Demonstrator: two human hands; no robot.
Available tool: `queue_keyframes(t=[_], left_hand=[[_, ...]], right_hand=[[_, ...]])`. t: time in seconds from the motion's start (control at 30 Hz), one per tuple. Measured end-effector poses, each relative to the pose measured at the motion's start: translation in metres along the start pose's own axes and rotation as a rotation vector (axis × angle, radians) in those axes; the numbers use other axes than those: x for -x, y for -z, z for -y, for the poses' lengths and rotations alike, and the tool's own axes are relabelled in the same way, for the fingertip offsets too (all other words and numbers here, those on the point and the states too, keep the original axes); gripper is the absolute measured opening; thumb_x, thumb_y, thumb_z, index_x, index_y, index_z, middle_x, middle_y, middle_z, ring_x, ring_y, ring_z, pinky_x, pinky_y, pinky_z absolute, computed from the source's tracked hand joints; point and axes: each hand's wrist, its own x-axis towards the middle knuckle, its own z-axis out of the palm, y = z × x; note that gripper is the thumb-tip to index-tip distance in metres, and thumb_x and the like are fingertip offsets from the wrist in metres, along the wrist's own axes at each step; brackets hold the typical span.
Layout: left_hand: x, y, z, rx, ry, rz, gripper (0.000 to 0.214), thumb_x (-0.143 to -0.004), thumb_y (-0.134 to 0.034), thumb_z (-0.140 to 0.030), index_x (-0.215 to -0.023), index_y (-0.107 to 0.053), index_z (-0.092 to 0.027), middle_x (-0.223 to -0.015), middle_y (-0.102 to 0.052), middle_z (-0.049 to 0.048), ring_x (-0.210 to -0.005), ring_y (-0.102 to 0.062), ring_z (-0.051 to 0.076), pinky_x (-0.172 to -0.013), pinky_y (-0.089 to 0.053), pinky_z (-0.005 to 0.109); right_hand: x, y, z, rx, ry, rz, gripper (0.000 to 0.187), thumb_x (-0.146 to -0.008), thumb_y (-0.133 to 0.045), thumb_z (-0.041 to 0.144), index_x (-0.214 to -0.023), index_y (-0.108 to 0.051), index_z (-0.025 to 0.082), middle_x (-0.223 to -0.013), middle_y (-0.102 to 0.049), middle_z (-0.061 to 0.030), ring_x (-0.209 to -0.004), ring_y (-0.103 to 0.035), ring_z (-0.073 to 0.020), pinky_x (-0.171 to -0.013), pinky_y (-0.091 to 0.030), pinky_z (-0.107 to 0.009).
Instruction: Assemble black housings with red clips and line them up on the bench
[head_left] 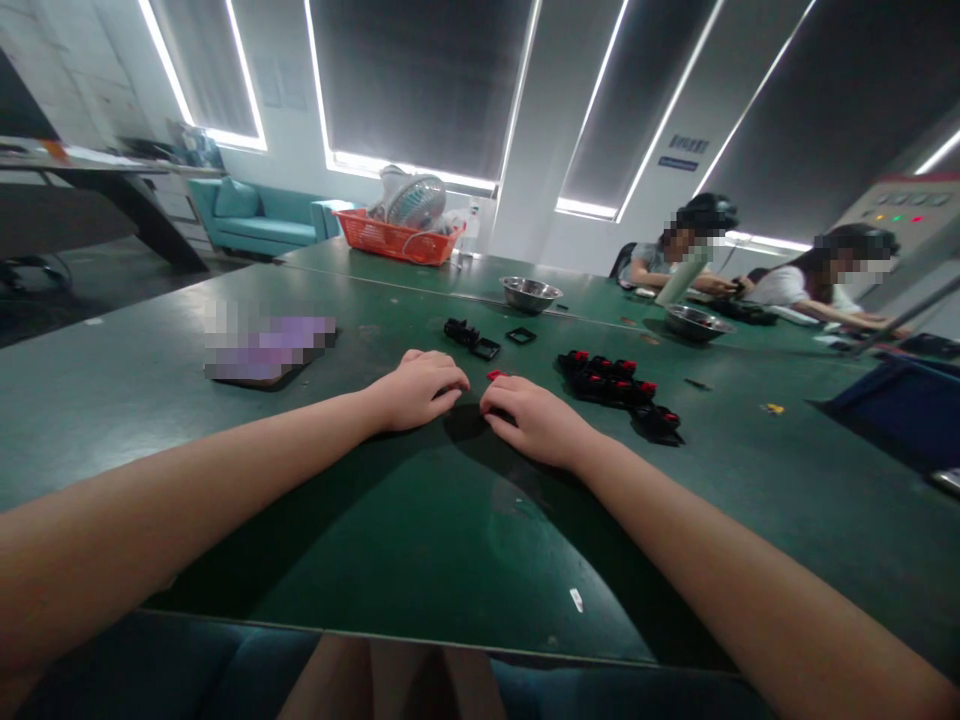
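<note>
My left hand (421, 390) rests on the green table (450, 560), fingers loosely curled with a gap to the thumb, and nothing shows in it. Facing it, my right hand (536, 420) also lies loosely bent on the table, thumb and fingers apart. A small red piece (495, 375) shows just beyond the right fingertips; whether they touch it I cannot tell. Past the left fingers lie a black part (461, 332) and a black square frame (486, 348). Another black frame (520, 336) is beside them. Several black parts with red pieces (607, 380) stand in rows right of my right hand.
A purple-covered phone-like slab (274, 350) lies at left. Farther back are a metal bowl (531, 295), a second bowl (697, 324) and an orange basket (397, 240). Two people (682, 255) sit at the far right. A dark blue bin (900, 410) stands at the right edge.
</note>
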Motion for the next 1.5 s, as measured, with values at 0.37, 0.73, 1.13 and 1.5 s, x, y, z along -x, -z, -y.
queue_keyframes(t=[0.37,0.73,1.13,1.5], left_hand=[[-0.035,-0.004,0.011,-0.104,0.155,0.069,0.047,-0.093,-0.047,-0.03,-0.135,-0.047,-0.008,-0.142,-0.048,0.0196,-0.134,-0.045,0.03,-0.109,-0.036,0.044],[-0.085,-0.031,0.013,-0.14,0.249,0.044,0.051,-0.098,-0.04,-0.035,-0.143,-0.041,-0.012,-0.156,-0.03,0.0185,-0.146,-0.025,0.033,-0.115,-0.027,0.046],[-0.078,-0.031,0.019,-0.111,0.251,-0.063,0.041,-0.093,-0.046,-0.031,-0.127,-0.055,-0.01,-0.135,-0.046,0.0185,-0.128,-0.041,0.033,-0.106,-0.037,0.045],[-0.062,-0.016,0.026,-0.059,0.343,-0.124,0.038,-0.081,-0.054,-0.014,-0.118,-0.057,-0.009,-0.123,-0.047,0.0182,-0.122,-0.045,0.033,-0.108,-0.035,0.047]], right_hand=[[0.002,-0.005,-0.001,-0.093,-0.104,-0.164,0.013,-0.084,-0.052,0.013,-0.085,-0.065,0.016,-0.086,-0.067,-0.0083,-0.082,-0.06,-0.0197,-0.078,-0.045,-0.032],[0.0,-0.005,-0.004,-0.18,-0.176,-0.2,0.011,-0.082,-0.057,0.017,-0.08,-0.068,0.018,-0.077,-0.069,-0.0044,-0.07,-0.061,-0.0165,-0.069,-0.045,-0.029],[-0.002,-0.008,-0.005,-0.171,-0.205,-0.187,0.011,-0.082,-0.058,0.017,-0.081,-0.069,0.018,-0.078,-0.068,-0.0044,-0.071,-0.06,-0.0165,-0.069,-0.044,-0.029],[-0.001,-0.008,-0.006,-0.195,-0.198,-0.193,0.011,-0.083,-0.058,0.016,-0.081,-0.069,0.019,-0.08,-0.069,-0.0043,-0.074,-0.061,-0.0168,-0.071,-0.045,-0.03]])
